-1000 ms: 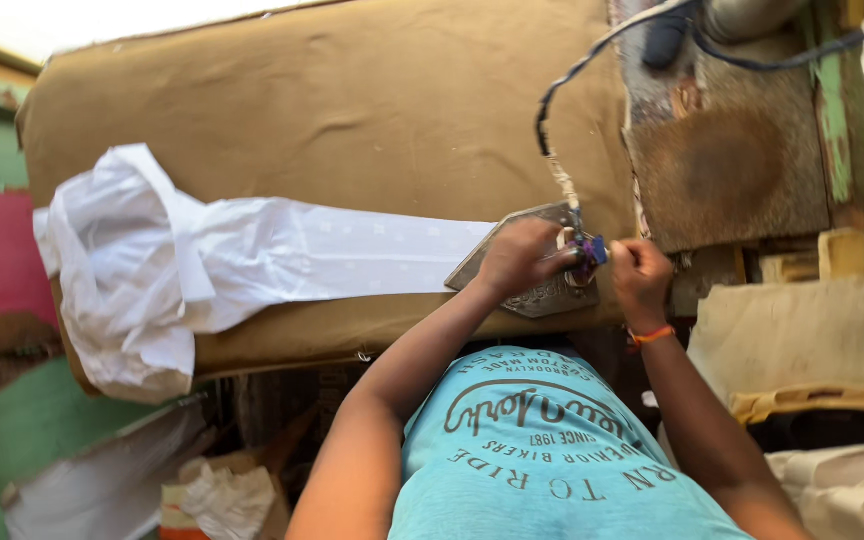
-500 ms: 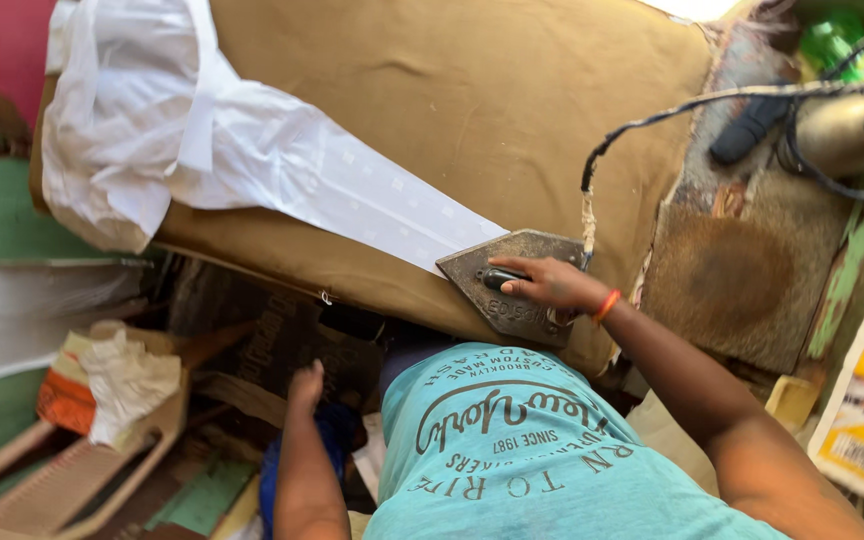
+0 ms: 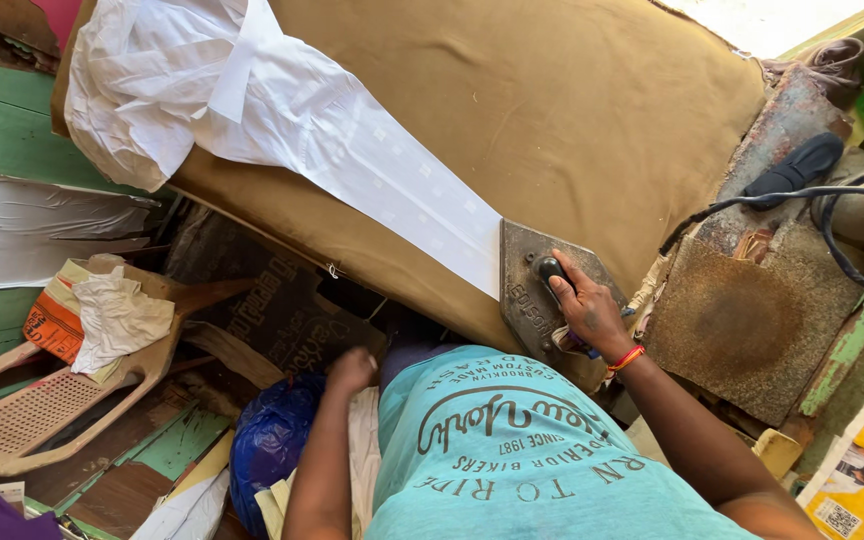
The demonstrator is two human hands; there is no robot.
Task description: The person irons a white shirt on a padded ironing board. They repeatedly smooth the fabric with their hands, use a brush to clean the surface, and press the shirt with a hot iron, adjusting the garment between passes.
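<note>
Your brown padded surface (image 3: 552, 110) filled the far side, with wide bare room to the right of the cloth. The white cloth (image 3: 392, 180) lay on it in a flat strip, bunched and creased at its far left. The heavy grey iron (image 3: 537, 290) sat at the strip's near end, close to the surface's edge. Your right hand (image 3: 587, 310) was closed around its black handle (image 3: 552, 270); your left hand (image 3: 352, 368) hung below the edge, loosely curled, and whether it held anything could not be told.
</note>
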